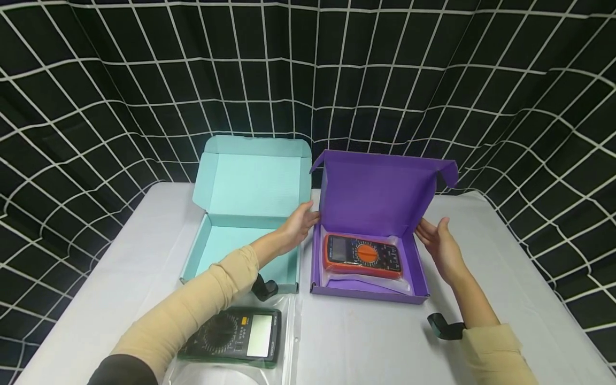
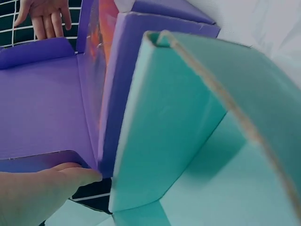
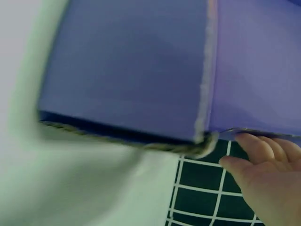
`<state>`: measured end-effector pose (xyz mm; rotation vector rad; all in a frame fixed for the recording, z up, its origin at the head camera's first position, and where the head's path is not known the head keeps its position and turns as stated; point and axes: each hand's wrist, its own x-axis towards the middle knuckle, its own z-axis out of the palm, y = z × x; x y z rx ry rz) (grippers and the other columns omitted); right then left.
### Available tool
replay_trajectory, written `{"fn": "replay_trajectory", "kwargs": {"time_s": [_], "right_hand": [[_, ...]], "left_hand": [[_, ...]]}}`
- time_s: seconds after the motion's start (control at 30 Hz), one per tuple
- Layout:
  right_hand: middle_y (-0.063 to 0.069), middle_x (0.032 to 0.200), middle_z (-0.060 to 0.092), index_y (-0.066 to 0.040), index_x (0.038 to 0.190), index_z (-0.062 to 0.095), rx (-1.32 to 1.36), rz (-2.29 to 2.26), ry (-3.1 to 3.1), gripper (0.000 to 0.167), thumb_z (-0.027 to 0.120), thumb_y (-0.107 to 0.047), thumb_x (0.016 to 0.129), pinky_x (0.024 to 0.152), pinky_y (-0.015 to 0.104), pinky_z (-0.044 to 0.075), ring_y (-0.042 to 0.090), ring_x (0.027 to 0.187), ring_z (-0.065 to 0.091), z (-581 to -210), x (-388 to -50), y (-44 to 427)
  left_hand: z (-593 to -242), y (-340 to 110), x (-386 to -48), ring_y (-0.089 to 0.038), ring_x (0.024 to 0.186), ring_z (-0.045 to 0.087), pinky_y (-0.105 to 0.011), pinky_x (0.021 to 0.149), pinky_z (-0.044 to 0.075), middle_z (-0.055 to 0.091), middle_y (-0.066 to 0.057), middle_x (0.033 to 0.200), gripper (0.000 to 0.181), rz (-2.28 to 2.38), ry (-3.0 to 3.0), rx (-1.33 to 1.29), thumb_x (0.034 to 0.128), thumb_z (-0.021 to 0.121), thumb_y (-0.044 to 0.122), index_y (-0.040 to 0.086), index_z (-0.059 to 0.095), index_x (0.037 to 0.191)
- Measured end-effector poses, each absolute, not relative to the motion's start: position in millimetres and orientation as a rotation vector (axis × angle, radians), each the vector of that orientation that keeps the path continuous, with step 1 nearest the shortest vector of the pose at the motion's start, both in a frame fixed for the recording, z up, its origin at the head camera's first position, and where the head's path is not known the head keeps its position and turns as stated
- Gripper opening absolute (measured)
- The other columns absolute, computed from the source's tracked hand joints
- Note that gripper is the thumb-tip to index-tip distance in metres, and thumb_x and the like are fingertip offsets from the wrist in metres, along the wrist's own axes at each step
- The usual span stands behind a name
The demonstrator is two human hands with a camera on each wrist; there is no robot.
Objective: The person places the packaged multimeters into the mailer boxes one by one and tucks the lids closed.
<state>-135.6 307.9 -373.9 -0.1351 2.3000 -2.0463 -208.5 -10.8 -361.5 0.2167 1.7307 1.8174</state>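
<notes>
An open purple box [image 1: 370,295] holds a red multimeter [image 1: 368,254] in clear wrap, its lid [image 1: 375,192] raised. My left hand [image 1: 297,227] touches the lid's left side near the hinge; in the left wrist view the hand [image 2: 42,188] has its thumb along the purple edge. My right hand [image 1: 440,248] is at the lid's right side, fingertips against it and thumb apart; the right wrist view shows the hand [image 3: 268,165] with fingers under the purple flap's edge. Both hands have extended, relaxed fingers.
An open teal box [image 1: 255,184] stands on the left, under my left forearm. In front of it lies a dark green multimeter [image 1: 236,337] in a clear bag. A black cloth with a white grid [image 1: 337,64] hangs behind the white table [image 1: 356,342].
</notes>
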Motion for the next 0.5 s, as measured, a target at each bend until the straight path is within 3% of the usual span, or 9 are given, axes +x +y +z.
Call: {"fn": "replay_trajectory", "kwargs": {"time_s": [0.2, 0.5], "right_hand": [[0.037, 0.151, -0.002, 0.017, 0.145, -0.001, -0.212, -2.101, 2.259, 0.088, -0.008, -0.055, 0.096, 0.119, 0.027, 0.003, 0.041, 0.141, -0.002, -388, -125, 309], [0.037, 0.150, -0.013, 0.017, 0.143, -0.009, -0.240, -2.175, 2.188, 0.089, -0.009, -0.057, 0.094, 0.118, 0.028, -0.001, 0.045, 0.139, -0.012, -406, -117, 310]], "left_hand": [[-368, -12, -203, -0.032, 0.148, -0.001, -0.046, 0.119, -0.002, 0.007, -0.021, 0.160, 0.073, 1.822, 1.694, 0.243, 0.1020, 0.012, 0.046, -0.007, 0.007, 0.152], [-379, -12, -198, -0.032, 0.147, -0.004, -0.046, 0.119, -0.003, 0.000, -0.019, 0.160, 0.069, 1.855, 1.648, 0.264, 0.1029, 0.009, 0.043, -0.003, -0.002, 0.153]]}}
